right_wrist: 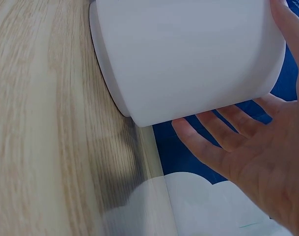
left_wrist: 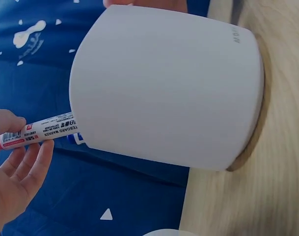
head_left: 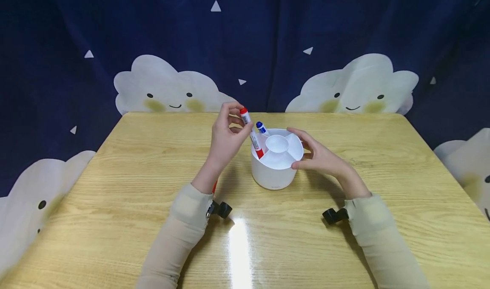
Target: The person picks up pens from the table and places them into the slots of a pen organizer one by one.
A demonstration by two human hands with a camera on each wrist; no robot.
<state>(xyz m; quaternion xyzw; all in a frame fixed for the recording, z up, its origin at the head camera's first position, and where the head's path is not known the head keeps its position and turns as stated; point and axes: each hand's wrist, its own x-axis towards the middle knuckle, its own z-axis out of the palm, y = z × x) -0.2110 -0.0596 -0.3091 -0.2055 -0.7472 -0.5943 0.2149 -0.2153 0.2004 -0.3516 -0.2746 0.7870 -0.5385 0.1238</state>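
White holder: gripped by your right hand at 3 o'clock.
Red marker: pinched in your left hand, lower end in 8 o'clock slot.
Insertion: likely step; next, lower and release.

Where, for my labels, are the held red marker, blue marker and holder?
Red marker (head_left: 254,140), head view: its white barrel.
Blue marker (head_left: 261,127), head view: its blue cap.
Holder (head_left: 273,177), head view: its outer wall.
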